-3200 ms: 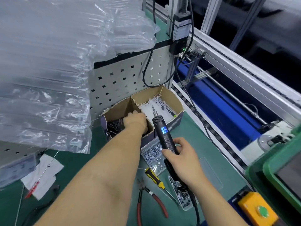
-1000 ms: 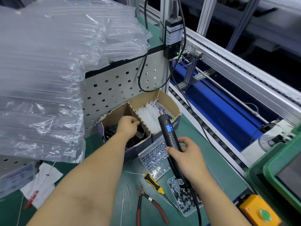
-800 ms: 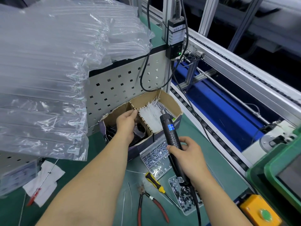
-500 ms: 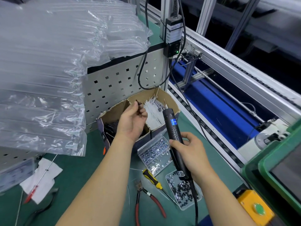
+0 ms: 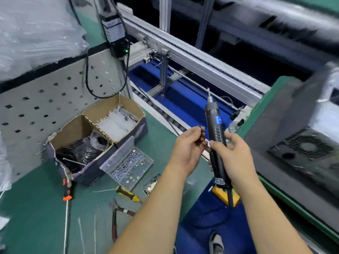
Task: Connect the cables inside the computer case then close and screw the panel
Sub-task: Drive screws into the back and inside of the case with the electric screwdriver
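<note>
My right hand grips a black electric screwdriver upright, bit pointing up, its cord hanging below. My left hand is just left of it and pinches a small black part at its fingertips; what the part is I cannot tell. The computer case stands at the right, dark grey with a vented fan grille facing me, blurred by motion. A cardboard box with two compartments, black parts in the left one and white cable ties in the right, sits on the green bench.
A clear tray of small screws lies by the box. A yellow-handled screwdriver, red pliers and an orange cutter lie on the mat. A conveyor rail runs behind. Bubble wrap hangs at upper left.
My left hand has lifted out of the box's left compartment with a small black part and moved right beside the screwdriver. The view has swung right, bringing the computer case into sight.
</note>
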